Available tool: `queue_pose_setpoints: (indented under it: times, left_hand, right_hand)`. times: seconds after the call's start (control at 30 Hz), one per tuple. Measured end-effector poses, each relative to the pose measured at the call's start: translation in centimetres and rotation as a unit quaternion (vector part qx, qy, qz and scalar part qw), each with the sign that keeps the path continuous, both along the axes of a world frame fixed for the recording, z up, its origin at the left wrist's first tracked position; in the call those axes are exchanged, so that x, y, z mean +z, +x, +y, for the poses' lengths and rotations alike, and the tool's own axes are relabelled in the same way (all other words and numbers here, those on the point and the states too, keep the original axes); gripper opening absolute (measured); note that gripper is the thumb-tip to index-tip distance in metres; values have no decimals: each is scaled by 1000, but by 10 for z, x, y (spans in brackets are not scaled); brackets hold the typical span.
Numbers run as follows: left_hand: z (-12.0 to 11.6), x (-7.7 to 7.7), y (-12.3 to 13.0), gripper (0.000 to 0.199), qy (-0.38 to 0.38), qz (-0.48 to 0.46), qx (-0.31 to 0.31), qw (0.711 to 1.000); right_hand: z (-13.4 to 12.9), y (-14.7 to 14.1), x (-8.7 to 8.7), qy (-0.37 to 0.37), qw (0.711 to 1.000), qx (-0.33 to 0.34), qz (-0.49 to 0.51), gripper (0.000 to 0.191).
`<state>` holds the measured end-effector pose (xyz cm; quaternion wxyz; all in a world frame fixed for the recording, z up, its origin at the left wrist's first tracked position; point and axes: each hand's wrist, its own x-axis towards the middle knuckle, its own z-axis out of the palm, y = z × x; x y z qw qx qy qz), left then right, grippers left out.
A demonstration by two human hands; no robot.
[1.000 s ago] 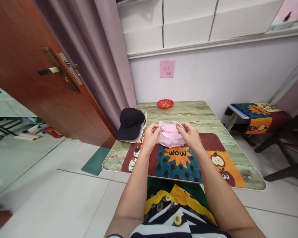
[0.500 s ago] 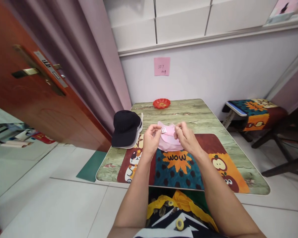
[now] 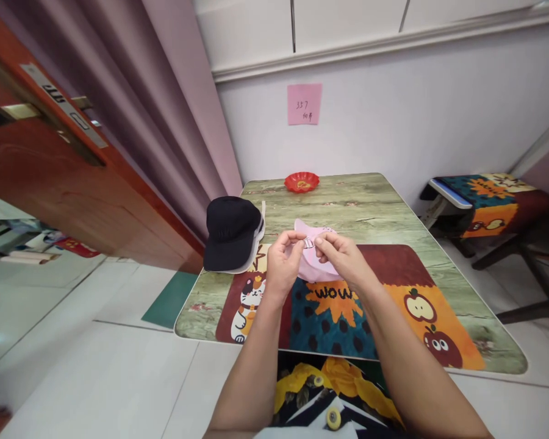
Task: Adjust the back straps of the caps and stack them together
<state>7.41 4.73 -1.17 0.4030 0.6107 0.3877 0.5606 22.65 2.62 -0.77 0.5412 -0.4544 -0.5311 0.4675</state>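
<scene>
A pink cap [image 3: 315,271] lies on the patterned mat in front of me, partly covered by my fingers. Thumb and fingers of my left hand [image 3: 285,263] pinch the cap's strap beside a small metallic-looking buckle [image 3: 308,242]. From the other side, my right hand [image 3: 346,257] pinches close against the same buckle; the strap end between its fingertips is mostly hidden. Both hands are just above the cap, their fingertips nearly meeting. Left of them, a black cap [image 3: 232,235] rests on a light-coloured one, its brim toward me.
Under the cap is a colourful mat [image 3: 332,329] on a wood-patterned table [image 3: 370,210]. A red scalloped dish [image 3: 302,182] stands at the back. An orange-brown door [image 3: 50,183] and a mauve curtain [image 3: 178,110] border the left; a stool with a cloth [image 3: 489,198] is at right.
My right hand has moved left to the buckle, so the hands are closer together. The view has shifted slightly downward; the black cap and dish stay put.
</scene>
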Motion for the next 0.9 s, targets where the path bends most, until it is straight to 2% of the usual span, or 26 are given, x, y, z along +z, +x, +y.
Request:
queue_pose_setpoints:
  times: [0.1,0.17,0.3,0.4,0.53,0.67,0.77,0.9]
  left_hand:
    - [-3,0,-3,9,34,48,17,998]
    - [-7,3,-6,11,86,118,37,989]
    - [-11,10,-11,26,199,270,81,938]
    - [-9,13,-13,27,225,305,86,921]
    - [-5,13,-15,20,224,284,81,929]
    - [-6,11,-15,16,203,238,91,945]
    - [-5,6,-15,16,149,164,101,970]
    - [-2,-3,-13,22,69,55,74,993]
  right_hand:
    - [-1,-7,-4,2,1000,-19,-3,36]
    - [0,-8,-7,18,998,-50,-18,36]
    - [1,-9,-5,59,989,-111,-81,34]
    - [-1,-10,1,87,976,-133,-147,32]
    - [-4,-12,5,104,972,-125,-169,32]
    - [-3,-10,2,100,981,-106,-130,32]
    - [0,-6,-2,72,988,-121,-71,34]
    - [1,-4,-7,36,988,-149,-19,32]
